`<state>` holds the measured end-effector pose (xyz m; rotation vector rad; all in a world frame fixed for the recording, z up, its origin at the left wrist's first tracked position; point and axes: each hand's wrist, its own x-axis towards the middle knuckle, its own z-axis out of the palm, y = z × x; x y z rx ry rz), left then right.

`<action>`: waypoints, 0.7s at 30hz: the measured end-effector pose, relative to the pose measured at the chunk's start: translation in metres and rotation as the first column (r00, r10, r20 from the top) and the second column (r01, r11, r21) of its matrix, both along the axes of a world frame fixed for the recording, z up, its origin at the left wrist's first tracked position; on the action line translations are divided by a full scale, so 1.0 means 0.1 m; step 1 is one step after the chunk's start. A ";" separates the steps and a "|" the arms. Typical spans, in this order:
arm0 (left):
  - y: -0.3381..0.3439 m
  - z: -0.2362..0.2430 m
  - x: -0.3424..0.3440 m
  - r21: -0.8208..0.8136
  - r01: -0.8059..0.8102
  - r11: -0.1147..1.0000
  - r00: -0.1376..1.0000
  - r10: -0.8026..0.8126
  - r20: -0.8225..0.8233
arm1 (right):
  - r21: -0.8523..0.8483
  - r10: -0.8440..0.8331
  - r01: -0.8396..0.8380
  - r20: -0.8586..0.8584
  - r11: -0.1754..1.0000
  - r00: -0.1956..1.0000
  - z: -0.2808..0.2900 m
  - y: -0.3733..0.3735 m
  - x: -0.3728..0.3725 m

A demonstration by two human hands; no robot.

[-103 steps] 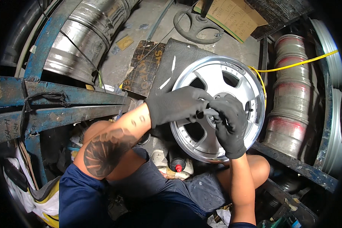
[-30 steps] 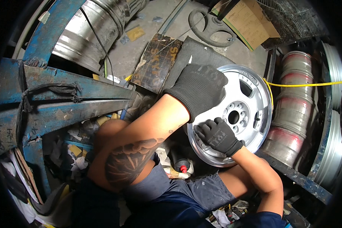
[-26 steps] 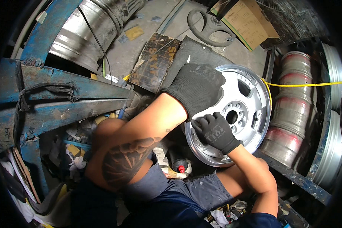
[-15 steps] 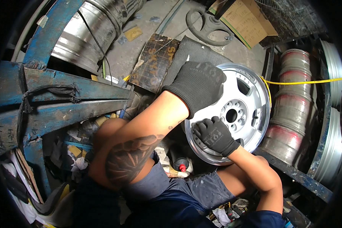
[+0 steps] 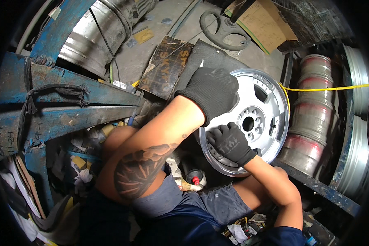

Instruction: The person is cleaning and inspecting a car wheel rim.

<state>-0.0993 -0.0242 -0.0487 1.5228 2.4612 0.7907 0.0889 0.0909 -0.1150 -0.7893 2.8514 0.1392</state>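
Note:
A silver wheel rim [image 5: 261,110] with a polished lip, five openings and a bolted centre sits before me on a dark grey mat [image 5: 199,57]. My left hand [image 5: 214,90], in a black glove, is closed over the upper left of the rim's face, its fingertips hidden beneath it. My right hand [image 5: 229,141], also gloved, is lower, its fingers curled on the lower-left part of the face. What either hand holds, if anything, is out of sight. A dark bottle with a red cap [image 5: 194,179] lies between my legs, below the rim.
Blue steel beams [image 5: 69,115] fill the left, beside large steel drum shapes [image 5: 86,37]. Stacked red-marked rims [image 5: 307,119] stand in a rack on the right, crossed by a yellow hose [image 5: 328,87]. A grey steering-wheel-shaped part [image 5: 215,39], cardboard [image 5: 266,26] and a board [image 5: 162,65] lie beyond.
Since the earliest frame my hands have parted from the hub: the left moved up, the right down-left, and both are now curled on the face. Over the last second they barely moved.

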 end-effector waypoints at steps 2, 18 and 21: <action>-0.03 0.09 0.01 -0.198 0.031 0.980 0.999 -0.023 0.040 | 0.000 -0.027 0.027 0.066 1.000 0.997 0.01 -0.04 0.01; -1.22 0.32 2.38 0.631 0.565 0.531 0.247 -0.839 0.485 | -0.383 -0.467 0.426 -0.017 0.820 0.884 0.23 0.34 0.63; -1.33 0.23 2.56 0.709 0.442 0.549 0.322 -0.835 0.446 | -0.444 -0.482 0.453 0.053 0.773 0.875 0.30 0.39 0.75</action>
